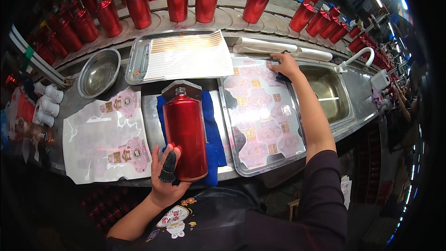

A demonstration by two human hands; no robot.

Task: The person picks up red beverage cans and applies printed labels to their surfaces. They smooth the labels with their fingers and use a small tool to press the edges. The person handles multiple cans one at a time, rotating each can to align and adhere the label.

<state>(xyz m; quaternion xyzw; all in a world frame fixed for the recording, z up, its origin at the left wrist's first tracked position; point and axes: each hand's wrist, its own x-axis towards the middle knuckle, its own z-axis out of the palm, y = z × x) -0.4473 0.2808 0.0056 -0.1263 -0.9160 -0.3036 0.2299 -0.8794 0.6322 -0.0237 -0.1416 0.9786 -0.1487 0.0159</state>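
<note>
A glossy red bottle (185,136) with a clear threaded neck lies tilted before me, its neck against a metal rest (167,92) over blue cloth (214,129). My left hand (167,177) holds its lower end, fingers on the left side and thumb by the base; one finger wears a black cover. My right hand (286,65) reaches to the upper right corner of a wet sheet of pink and gold decals (258,101), which lies in a metal tray (240,167). Something dark blue (283,77) shows under that palm; whether it is gripped is unclear.
At left lies a backing sheet (83,146) with two decals, near a metal bowl (99,73). A second tray (137,62) bears a striped sheet (188,55). Behind, red bottles (207,1) stand on a conveyor (230,17). A water-filled sink (329,94) and faucet (355,59) are right.
</note>
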